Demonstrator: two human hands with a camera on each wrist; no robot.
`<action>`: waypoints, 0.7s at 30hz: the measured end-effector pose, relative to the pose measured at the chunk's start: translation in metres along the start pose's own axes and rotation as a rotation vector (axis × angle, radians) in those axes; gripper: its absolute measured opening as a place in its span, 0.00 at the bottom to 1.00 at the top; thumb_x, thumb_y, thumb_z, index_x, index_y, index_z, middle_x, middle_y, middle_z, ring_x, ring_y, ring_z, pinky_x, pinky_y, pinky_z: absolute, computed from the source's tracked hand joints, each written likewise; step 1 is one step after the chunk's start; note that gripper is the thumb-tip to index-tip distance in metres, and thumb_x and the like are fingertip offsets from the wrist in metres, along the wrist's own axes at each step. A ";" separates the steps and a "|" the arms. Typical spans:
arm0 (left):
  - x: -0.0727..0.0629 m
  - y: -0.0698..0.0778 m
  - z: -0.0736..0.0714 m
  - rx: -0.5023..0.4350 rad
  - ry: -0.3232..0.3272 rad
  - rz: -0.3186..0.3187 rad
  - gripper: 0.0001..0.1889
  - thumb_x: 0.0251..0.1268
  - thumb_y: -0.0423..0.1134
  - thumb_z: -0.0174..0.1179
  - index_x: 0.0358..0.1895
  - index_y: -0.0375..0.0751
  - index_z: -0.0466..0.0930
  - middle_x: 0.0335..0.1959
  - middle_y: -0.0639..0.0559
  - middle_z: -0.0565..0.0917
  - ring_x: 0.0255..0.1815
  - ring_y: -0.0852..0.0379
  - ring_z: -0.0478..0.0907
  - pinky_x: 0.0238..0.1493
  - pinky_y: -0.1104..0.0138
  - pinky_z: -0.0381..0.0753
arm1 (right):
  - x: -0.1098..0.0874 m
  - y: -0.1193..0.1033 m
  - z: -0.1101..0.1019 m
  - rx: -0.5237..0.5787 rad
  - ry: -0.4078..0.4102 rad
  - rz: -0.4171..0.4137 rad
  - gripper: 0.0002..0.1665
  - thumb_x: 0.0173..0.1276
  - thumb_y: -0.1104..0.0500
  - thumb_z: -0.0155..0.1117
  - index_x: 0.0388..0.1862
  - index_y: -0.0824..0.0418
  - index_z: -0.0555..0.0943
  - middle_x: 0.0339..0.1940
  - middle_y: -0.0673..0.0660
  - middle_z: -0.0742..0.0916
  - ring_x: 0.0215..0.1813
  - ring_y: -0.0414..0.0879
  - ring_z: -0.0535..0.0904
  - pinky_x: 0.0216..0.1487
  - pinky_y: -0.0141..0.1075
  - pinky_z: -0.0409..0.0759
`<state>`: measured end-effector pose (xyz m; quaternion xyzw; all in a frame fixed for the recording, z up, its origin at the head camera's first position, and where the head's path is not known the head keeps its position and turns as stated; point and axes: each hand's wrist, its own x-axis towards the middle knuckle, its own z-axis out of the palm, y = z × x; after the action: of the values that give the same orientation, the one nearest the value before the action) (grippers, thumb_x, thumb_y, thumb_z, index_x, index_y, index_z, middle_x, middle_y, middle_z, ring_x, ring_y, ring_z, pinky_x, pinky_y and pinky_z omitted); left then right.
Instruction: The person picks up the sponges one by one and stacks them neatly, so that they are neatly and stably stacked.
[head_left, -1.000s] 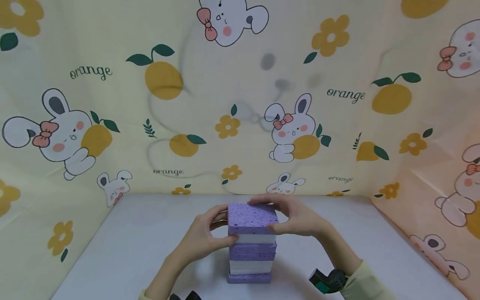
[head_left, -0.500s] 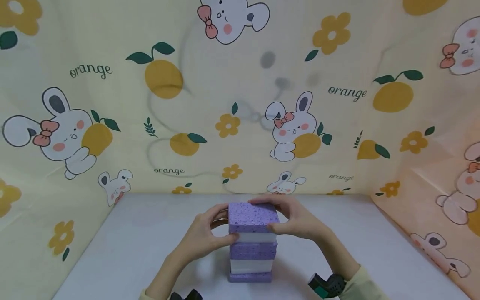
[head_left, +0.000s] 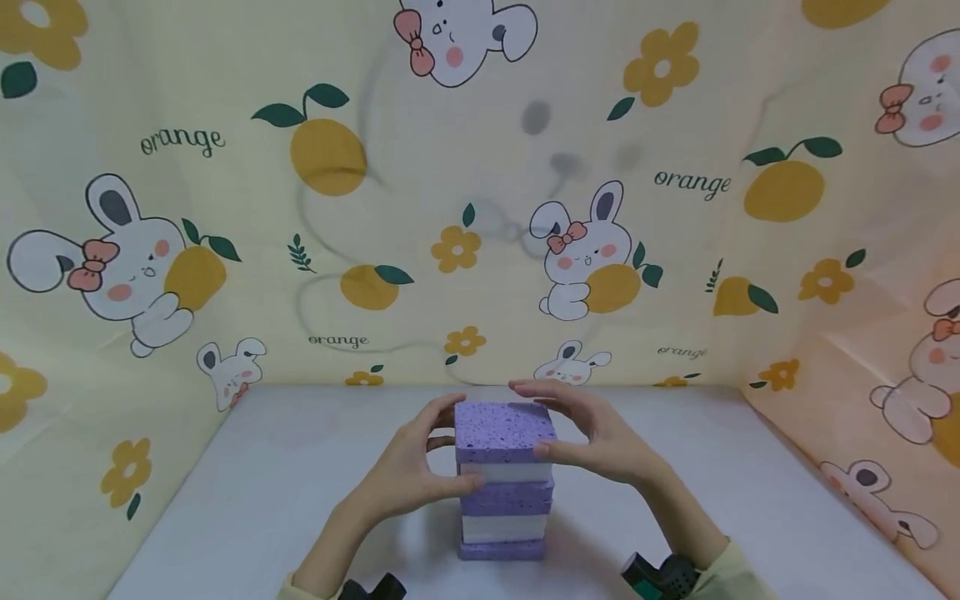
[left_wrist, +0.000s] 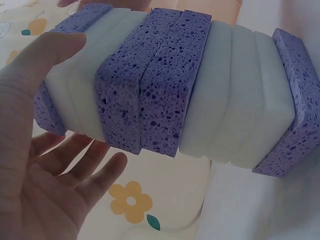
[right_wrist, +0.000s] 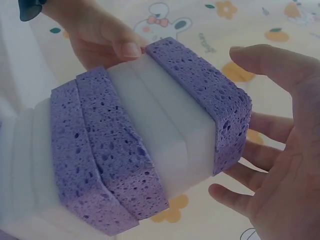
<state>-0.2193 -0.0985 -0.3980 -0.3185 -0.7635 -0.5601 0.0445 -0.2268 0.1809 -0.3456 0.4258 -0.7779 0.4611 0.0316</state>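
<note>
A stack of purple and white sponges stands upright on the table, the purple ones pitted with holes. Its top purple sponge (head_left: 502,432) lies over two white sponges (right_wrist: 167,120); below come two purple ones (left_wrist: 142,90), three white ones (left_wrist: 240,95) and a purple sponge (head_left: 502,551) at the bottom. My left hand (head_left: 408,462) is spread around the upper left side, thumb overlapping the upper white layer. On the right, my right hand (head_left: 596,437) is loosely spread beside the top sponge, its thumb at the front right edge and its fingers raised off the top.
A pale table (head_left: 300,467) carries the stack. Behind and at both sides hangs a cream cloth (head_left: 420,133) printed with rabbits, oranges and flowers. Dark wrist cameras (head_left: 660,575) sit at the sleeve cuffs.
My right hand's fingers have lifted off the top sponge, and my left hand's fingers have loosened and spread. The stack stays in place.
</note>
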 end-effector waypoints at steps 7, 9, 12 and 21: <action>0.000 0.001 0.001 0.010 -0.004 0.000 0.50 0.45 0.49 0.80 0.73 0.56 0.59 0.59 0.58 0.75 0.59 0.60 0.72 0.60 0.64 0.77 | -0.007 0.001 0.002 -0.004 0.020 0.006 0.36 0.63 0.63 0.70 0.70 0.59 0.70 0.71 0.52 0.73 0.70 0.50 0.66 0.71 0.48 0.66; -0.001 0.001 0.001 0.010 0.002 0.005 0.49 0.46 0.49 0.79 0.73 0.55 0.59 0.59 0.58 0.75 0.59 0.60 0.72 0.60 0.64 0.77 | -0.008 0.001 0.002 0.007 0.023 0.017 0.37 0.63 0.63 0.70 0.71 0.60 0.69 0.71 0.52 0.73 0.70 0.50 0.66 0.71 0.48 0.66; -0.002 0.003 0.000 0.009 0.021 0.015 0.47 0.50 0.49 0.77 0.73 0.54 0.59 0.61 0.58 0.74 0.61 0.60 0.71 0.63 0.61 0.75 | -0.008 0.002 0.003 0.025 0.021 0.039 0.39 0.63 0.62 0.70 0.72 0.59 0.67 0.72 0.52 0.71 0.70 0.50 0.66 0.71 0.48 0.66; -0.011 0.016 -0.007 0.102 0.171 0.041 0.34 0.71 0.53 0.52 0.76 0.50 0.55 0.73 0.51 0.60 0.73 0.49 0.55 0.70 0.38 0.54 | -0.024 0.001 0.004 0.002 0.176 0.184 0.33 0.76 0.57 0.55 0.77 0.53 0.60 0.76 0.54 0.65 0.74 0.57 0.58 0.68 0.66 0.60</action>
<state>-0.2041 -0.1068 -0.3870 -0.2827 -0.7777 -0.5444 0.1372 -0.2113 0.1936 -0.3592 0.3104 -0.8076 0.4982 0.0568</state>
